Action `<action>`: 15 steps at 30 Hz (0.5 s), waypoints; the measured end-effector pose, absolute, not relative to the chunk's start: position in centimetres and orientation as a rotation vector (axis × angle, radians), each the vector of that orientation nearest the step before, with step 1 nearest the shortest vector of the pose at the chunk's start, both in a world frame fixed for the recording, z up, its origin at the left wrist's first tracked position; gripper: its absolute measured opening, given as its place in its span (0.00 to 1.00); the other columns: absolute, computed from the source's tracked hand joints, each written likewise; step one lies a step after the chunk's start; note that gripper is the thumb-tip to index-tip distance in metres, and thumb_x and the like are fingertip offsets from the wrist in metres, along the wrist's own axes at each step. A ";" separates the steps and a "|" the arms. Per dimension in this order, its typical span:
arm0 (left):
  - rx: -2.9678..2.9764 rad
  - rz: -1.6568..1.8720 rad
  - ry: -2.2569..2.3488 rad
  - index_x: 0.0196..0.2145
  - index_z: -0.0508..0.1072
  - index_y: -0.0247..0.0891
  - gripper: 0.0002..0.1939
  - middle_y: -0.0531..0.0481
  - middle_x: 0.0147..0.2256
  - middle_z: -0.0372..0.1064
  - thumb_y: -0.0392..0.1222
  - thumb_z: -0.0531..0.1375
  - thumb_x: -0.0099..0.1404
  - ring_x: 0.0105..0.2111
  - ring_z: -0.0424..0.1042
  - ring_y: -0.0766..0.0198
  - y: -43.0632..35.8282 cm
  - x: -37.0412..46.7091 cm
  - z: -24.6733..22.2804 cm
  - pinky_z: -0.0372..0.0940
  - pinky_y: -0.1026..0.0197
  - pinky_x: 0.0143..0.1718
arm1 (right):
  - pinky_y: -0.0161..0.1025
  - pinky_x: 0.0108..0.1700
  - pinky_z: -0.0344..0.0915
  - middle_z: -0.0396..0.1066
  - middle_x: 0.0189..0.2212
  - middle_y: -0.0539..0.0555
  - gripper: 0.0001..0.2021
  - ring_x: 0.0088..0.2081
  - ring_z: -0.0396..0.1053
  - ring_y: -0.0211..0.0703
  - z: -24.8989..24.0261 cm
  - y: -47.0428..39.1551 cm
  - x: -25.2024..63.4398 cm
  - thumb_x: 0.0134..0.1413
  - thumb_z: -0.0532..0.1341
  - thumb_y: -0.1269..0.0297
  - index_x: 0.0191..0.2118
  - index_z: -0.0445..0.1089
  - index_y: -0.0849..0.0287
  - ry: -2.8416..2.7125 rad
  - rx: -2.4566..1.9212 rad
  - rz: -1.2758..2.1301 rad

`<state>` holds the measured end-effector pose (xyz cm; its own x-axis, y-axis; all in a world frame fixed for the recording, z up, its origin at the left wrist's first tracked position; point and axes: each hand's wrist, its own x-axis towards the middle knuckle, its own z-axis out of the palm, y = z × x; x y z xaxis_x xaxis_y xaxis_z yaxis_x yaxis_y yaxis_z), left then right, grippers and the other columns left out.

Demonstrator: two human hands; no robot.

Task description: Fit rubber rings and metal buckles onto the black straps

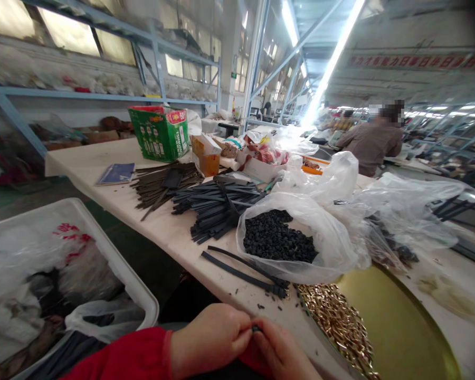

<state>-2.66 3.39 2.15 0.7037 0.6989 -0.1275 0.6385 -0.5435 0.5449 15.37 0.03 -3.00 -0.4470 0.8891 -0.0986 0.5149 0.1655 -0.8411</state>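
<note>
My left hand [214,333] and my right hand [283,351] meet at the table's near edge, fingers pinched together. Between the fingertips shows a small dark piece [255,329], mostly hidden by the fingers; its kind cannot be made out. Just beyond lie two dark straps [237,273] with buckle-like ends. Behind them, an open plastic bag [336,258] holds many small black loops [275,237]. To the right, gold-coloured metal pieces [336,322] are heaped on a round gold tray [404,322].
Bundles of dark strips [217,206] lie mid-table, near a blue booklet [116,174], a green box [158,134] and a small carton [206,153]. A white bin [142,295] with bags stands at left. A person [374,140] sits farther back. Clear plastic bags [404,206] lie at right.
</note>
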 end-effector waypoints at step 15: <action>2.767 0.640 0.913 0.38 0.70 0.42 0.08 0.48 0.39 0.71 0.40 0.51 0.66 0.40 0.67 0.60 2.3 -3.1 5.1 0.56 0.58 0.47 | 0.35 0.36 0.65 0.75 0.32 0.55 0.09 0.33 0.71 0.43 -3.3 0.0 14.9 0.55 0.54 0.62 0.36 0.69 0.58 -2.001 -1.408 0.961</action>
